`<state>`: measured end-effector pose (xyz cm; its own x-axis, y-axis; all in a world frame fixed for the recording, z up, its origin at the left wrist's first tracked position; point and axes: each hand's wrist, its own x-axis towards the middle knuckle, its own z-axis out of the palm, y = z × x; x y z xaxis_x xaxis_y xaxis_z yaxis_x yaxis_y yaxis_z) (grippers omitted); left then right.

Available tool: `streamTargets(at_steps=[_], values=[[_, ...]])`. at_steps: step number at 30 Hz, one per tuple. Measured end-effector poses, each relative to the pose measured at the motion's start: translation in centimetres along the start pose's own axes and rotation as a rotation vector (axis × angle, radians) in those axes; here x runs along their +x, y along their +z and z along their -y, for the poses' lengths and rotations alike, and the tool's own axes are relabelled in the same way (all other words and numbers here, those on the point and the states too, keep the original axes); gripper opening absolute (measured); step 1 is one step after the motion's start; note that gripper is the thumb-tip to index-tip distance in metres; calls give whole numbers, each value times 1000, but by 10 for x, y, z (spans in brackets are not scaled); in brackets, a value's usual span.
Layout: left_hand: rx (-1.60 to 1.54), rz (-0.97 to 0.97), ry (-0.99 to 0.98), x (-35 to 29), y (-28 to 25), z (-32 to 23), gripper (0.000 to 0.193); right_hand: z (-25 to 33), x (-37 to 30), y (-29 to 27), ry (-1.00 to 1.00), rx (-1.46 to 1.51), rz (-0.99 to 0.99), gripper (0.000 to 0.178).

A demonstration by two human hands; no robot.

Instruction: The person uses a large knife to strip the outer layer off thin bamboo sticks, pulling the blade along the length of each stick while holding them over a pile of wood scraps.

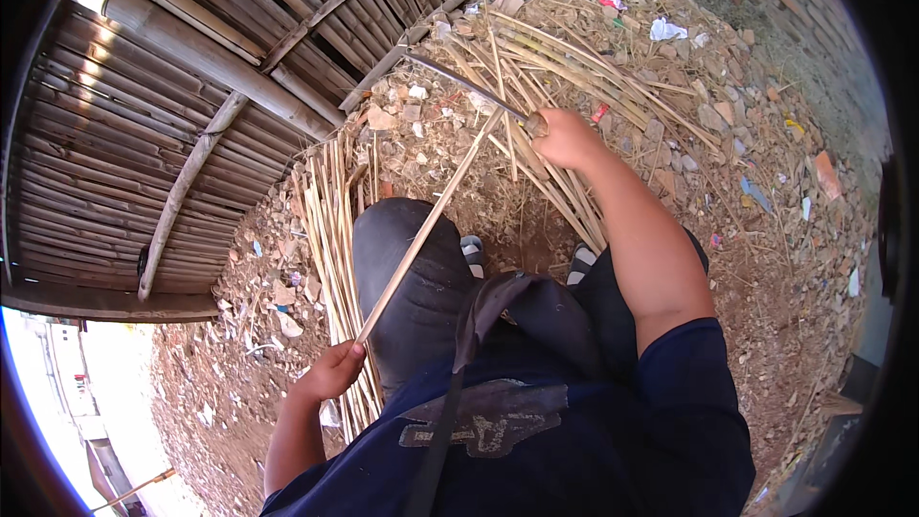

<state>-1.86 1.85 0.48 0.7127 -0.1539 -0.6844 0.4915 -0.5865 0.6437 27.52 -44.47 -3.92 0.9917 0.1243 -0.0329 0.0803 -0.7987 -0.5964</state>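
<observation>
My left hand (331,370) is closed around the lower end of a long, pale bamboo strip (421,235). The strip slants up and to the right across my left knee, and its far end lies by the blade near my other hand. A long, narrow knife (461,79) is in my right hand (567,139), fingers wrapped round its handle, blade pointing to the far left. Whether blade and strip touch, I cannot tell. Beside my left leg lies a bundle of thin bamboo strips (330,249). Ahead, wider bamboo pieces (574,62) lie in a loose heap.
A bamboo-slat wall (124,172) with thick poles rises on the left. Rubble and litter, including a crumpled white scrap (667,30), cover the ground. A brick wall (795,0) borders the far right. My sandalled feet (474,254) show between my knees.
</observation>
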Motion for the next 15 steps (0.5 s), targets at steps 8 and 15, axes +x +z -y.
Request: streamTargets(at_steps=[8,15], values=[[107,-102,106,13,12,10,49,61,-32,-19,-3,-114,40,34],[495,-437,213,14,36,-15,36,76,-38,-9,-432,-286,255,35]])
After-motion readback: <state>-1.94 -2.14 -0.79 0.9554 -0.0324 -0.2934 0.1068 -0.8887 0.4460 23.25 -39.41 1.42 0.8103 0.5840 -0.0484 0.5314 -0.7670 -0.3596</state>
